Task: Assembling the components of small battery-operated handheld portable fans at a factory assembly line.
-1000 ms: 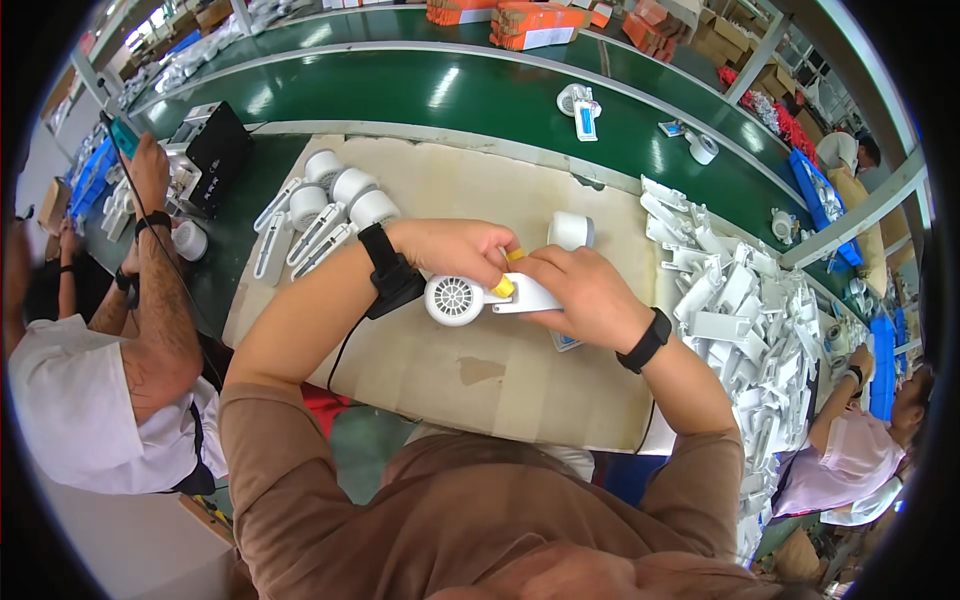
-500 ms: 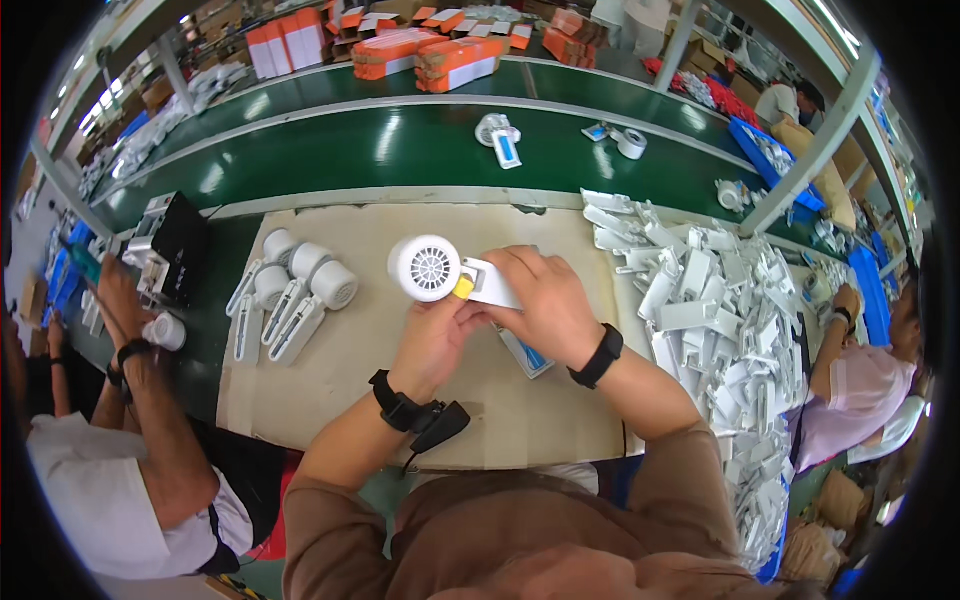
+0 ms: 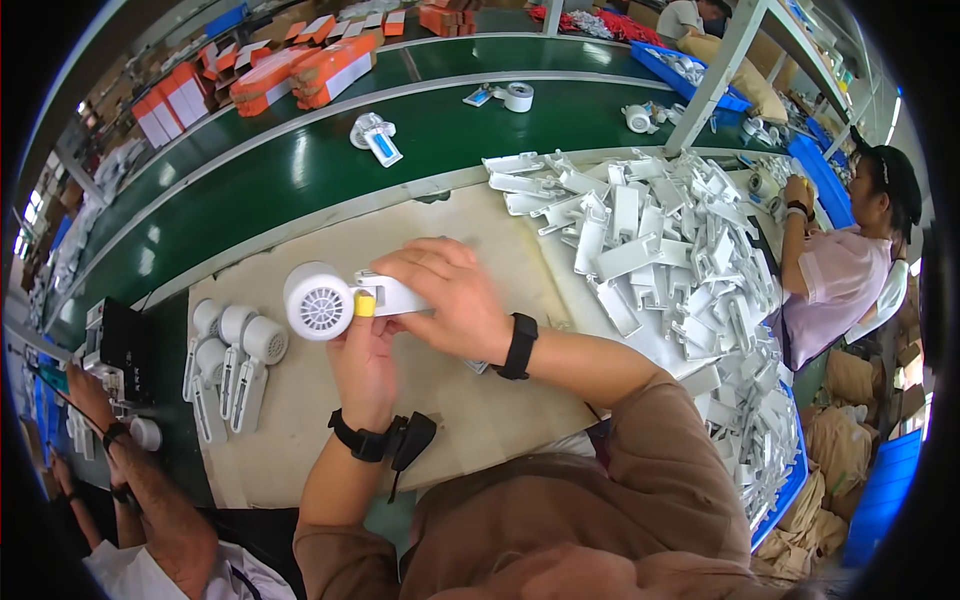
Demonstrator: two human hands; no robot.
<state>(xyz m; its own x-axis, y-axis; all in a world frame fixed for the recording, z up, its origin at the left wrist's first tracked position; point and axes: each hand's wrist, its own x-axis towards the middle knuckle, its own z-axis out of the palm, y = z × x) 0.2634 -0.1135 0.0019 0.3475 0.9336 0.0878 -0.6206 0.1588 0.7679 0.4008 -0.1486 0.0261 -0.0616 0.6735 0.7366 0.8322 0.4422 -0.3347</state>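
Note:
A small white handheld fan point(image 3: 318, 300) with a round grille is held above the tan work sheet point(image 3: 300, 440). My left hand point(image 3: 365, 368) is closed around its neck from below, with a yellow piece point(image 3: 364, 304) showing at the thumb. My right hand point(image 3: 455, 300), slightly blurred, grips the fan's white handle point(image 3: 396, 298); its fingers hide the far end. To the left on the sheet lie several similar white fans point(image 3: 238, 340) with slotted handles. Beneath my right hand, a small pale item is mostly hidden.
A large heap of white plastic shells point(image 3: 650, 240) covers the right side, spilling toward a blue bin point(image 3: 790, 485). Behind runs a green conveyor point(image 3: 250, 190) carrying a fan with a blue-labelled part point(image 3: 375, 138). Orange-and-white boxes point(image 3: 335, 70) stand farther back. Co-workers sit at both sides.
My view has turned to the right, so the bench appears farther left and tilted. Both hands stay on the fan, and the right fingers have shifted slightly over the handle.

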